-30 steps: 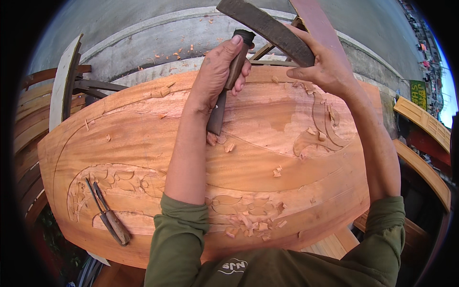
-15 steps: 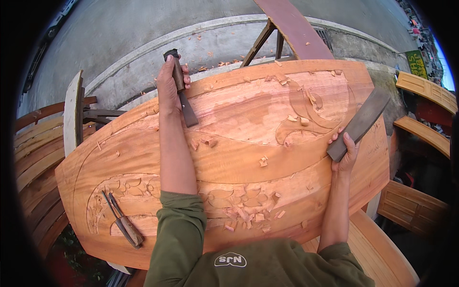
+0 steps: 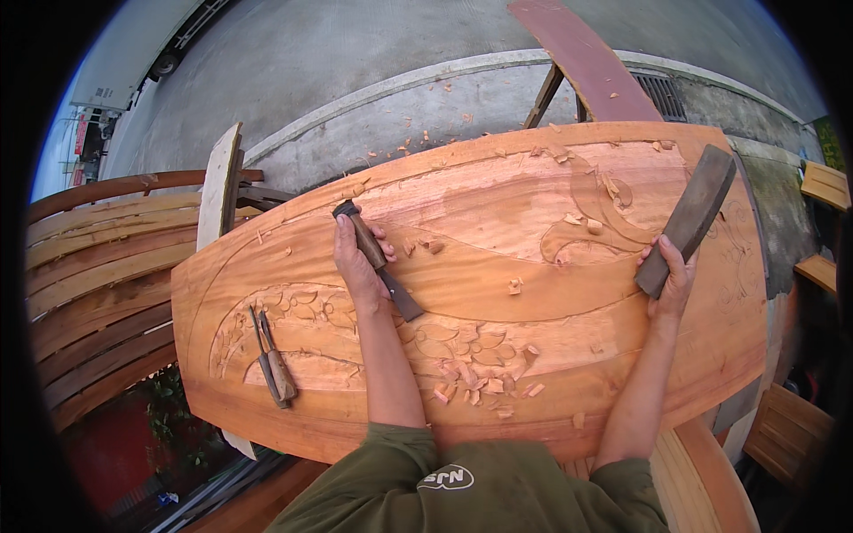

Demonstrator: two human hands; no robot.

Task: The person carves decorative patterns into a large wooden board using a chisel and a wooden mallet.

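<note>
My left hand [image 3: 358, 266] is closed round the wooden handle of a wide chisel [image 3: 402, 298], its dark flat blade pointing down and to the right over the carved wooden panel [image 3: 480, 266]. In my right hand [image 3: 673, 282] is a dark, oblong wooden block [image 3: 691, 213], gripped near its lower end and tilted up to the right. The panel bears carved flowers [image 3: 462, 342] nearer me and a carved scroll [image 3: 591, 235] toward the far right. Loose wood chips [image 3: 480, 377] lie across it.
Two slim carving chisels [image 3: 274, 364] rest on the panel's left part. Beyond the far edge stands a reddish-brown plank [image 3: 591, 58] on a support. Long boards [image 3: 115, 253] are stacked at left, and small panelled wood pieces [image 3: 786, 431] stand at right.
My left hand has come down nearer me with the chisel, from the panel's far edge toward the flowers. My right hand still holds the block, now tilted more upright. The view has turned left.
</note>
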